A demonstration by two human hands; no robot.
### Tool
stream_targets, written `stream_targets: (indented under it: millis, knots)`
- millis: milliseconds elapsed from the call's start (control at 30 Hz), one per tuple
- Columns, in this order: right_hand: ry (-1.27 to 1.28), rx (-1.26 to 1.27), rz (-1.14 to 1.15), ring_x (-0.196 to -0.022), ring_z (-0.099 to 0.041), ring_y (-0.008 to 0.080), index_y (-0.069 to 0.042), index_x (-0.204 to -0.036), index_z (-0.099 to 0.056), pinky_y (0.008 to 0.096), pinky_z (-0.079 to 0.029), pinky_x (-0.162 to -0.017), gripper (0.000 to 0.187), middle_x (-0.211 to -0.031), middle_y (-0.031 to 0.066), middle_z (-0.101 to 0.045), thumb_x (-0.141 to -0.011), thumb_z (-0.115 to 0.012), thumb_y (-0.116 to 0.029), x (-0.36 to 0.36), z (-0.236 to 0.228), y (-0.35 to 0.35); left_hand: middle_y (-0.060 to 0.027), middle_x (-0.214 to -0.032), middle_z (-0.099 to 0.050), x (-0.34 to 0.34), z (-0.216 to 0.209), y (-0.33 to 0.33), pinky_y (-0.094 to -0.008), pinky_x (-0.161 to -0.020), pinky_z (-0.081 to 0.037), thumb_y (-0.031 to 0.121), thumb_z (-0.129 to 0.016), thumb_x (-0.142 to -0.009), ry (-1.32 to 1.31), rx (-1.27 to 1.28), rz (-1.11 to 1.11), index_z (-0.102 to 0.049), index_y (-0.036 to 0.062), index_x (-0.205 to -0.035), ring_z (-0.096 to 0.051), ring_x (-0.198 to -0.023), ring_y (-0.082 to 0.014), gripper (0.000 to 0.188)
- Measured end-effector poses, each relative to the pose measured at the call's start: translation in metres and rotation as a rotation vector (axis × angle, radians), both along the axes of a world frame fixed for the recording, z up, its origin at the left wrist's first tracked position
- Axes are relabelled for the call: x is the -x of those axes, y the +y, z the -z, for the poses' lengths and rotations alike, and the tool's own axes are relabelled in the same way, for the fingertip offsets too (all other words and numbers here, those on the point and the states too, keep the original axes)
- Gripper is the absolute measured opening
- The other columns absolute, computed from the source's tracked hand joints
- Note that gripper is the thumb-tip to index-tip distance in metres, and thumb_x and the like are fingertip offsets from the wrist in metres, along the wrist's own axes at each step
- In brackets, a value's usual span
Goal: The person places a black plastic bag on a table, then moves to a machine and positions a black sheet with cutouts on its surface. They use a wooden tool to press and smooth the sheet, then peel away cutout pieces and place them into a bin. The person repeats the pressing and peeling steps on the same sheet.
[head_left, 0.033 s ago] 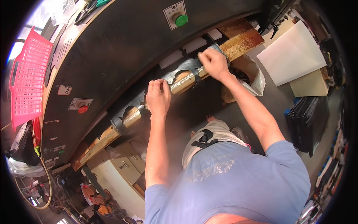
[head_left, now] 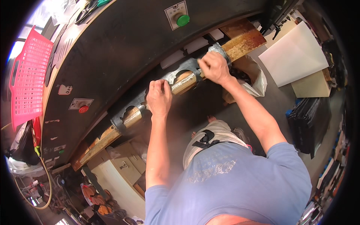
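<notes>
Though small, printed label [head_left: 172, 11] beyond left hand [head_left: 159, 96]

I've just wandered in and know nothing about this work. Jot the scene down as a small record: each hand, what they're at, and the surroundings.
Left hand: at the wooden bar, fingers bent; grip hidden
Right hand: nearer the bar's right end, fingers curled; grip unclear
On the bar: shiny grey material with curved openings
Dark panel: bears a green button and a red button
Far left: pink basket
Right side: white sheet
</notes>
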State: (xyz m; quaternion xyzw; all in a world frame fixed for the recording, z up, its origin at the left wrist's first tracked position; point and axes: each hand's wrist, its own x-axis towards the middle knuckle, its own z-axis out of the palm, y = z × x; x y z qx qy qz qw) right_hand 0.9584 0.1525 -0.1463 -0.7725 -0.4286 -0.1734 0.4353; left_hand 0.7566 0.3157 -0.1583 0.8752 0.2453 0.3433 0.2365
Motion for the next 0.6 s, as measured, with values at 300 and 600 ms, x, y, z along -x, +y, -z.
stream_targets:
  millis: [300,600]
  knots:
    - [-0.096,0.115,-0.027,-0.067,-0.062,0.0255,-0.012,-0.069,-0.058,0.0394,-0.041,-0.067,0.029,-0.067,0.0014,-0.060,-0.088,-0.078,-0.021,0.000,0.026,0.003,-0.0134,-0.092,-0.068,0.004,0.005,0.009,-0.0440,-0.070,-0.056,0.015,-0.071,-0.098,0.021,-0.012,0.007,-0.071,0.0059,-0.098,-0.070,-0.077,-0.0338,0.009]
    - [0.038,0.060,-0.112,-0.065,-0.061,0.0267,-0.008,-0.073,-0.065,0.0384,-0.043,-0.069,0.025,-0.066,0.0049,-0.061,-0.091,-0.080,-0.018,0.009,0.042,0.004,-0.0149,-0.094,-0.071,0.017,0.021,0.013,-0.0436,-0.073,-0.058,0.011,-0.073,-0.094,-0.053,0.020,-0.005,-0.071,0.0041,-0.098,-0.072,-0.081,-0.0343,0.008]
